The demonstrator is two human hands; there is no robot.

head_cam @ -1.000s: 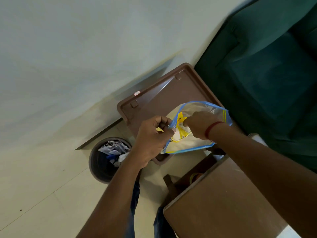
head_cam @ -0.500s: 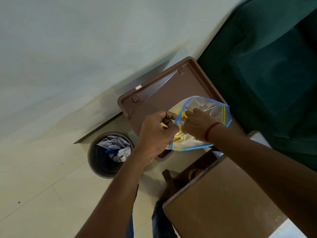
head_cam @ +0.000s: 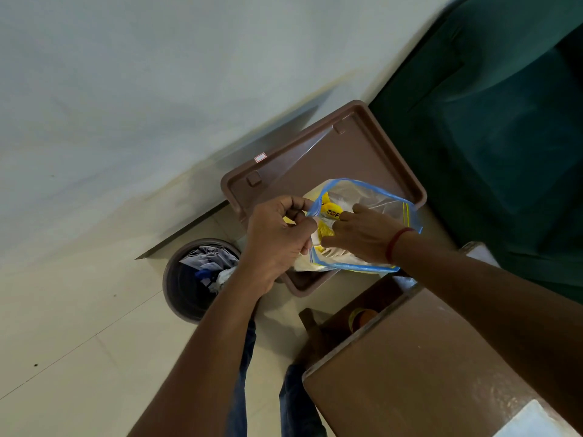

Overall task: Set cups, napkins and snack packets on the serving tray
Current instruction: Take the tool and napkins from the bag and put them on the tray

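Both hands were over the brown serving tray [head_cam: 356,152], working on a clear zip bag [head_cam: 375,200] with a blue rim. The left hand [head_cam: 277,244] was clenched on the bag's near-left edge, thumb and fingers pinching the blue rim. The right hand [head_cam: 362,234], a red thread [head_cam: 396,242] round its wrist, had its fingers curled down at the bag's mouth; whether that grip had actually closed on anything could not be told. Just past both grips, yellow snack packets [head_cam: 331,212] showed inside the bag, dark lettering on one of them. The bag hung just above the tray's near end, or lay on it; which, I couldn't tell. Below and left of the left grip stood a round waste bin [head_cam: 195,279] on the pale floor, crumpled paper inside. Nearer than the right grip sat a brown table [head_cam: 410,373]; beyond it, a dark green sofa [head_cam: 504,137].
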